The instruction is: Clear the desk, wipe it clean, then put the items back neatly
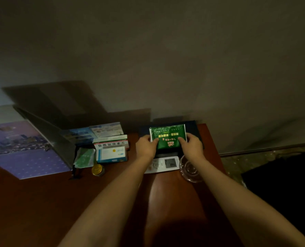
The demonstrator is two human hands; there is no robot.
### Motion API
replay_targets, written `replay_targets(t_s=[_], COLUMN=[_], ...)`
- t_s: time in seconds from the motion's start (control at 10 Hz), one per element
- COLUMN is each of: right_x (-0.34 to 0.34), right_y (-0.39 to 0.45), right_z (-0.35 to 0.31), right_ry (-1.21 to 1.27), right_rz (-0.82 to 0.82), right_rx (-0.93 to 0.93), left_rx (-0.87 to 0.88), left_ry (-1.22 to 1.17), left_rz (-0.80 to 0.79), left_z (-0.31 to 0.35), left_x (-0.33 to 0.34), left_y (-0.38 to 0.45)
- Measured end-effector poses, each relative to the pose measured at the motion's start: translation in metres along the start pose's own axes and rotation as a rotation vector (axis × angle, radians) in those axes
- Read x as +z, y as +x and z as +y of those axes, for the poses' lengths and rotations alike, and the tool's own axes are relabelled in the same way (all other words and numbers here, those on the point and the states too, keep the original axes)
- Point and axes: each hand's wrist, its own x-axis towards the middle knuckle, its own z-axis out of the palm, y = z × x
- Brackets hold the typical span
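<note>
A green packet (167, 135) with yellow print sits at the far right end of the reddish-brown desk (59, 202), on top of a dark flat item (196, 129) by the wall. My left hand (145, 146) grips its left edge and my right hand (191, 146) grips its right edge, thumbs on top. Just below the packet lies a white remote with a small screen (167, 164). A clear glass dish (190, 169) stands beside my right wrist.
Left of the packet are stacked medicine boxes (110, 148), leaflets (94, 132), a green sachet (85, 157) and a gold-lidded jar (97, 169). An open laptop (46, 132) and a purple mat (19, 150) fill the desk's left. The desk's right edge drops to the floor.
</note>
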Motion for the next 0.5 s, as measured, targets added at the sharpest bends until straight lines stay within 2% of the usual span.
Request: replay_targets(t_s=[0.3, 0.5], right_x=[0.011, 0.007], right_y=[0.035, 0.032], right_z=[0.01, 0.022], right_ry=[-0.108, -0.149], right_rz=[-0.033, -0.027], right_rx=[0.034, 0.057], left_rx=[-0.078, -0.128], left_ry=[0.023, 0.0], left_rz=[-0.009, 0.104], left_z=[-0.001, -0.001], left_x=[0.01, -0.004], left_y=[0.033, 0.015])
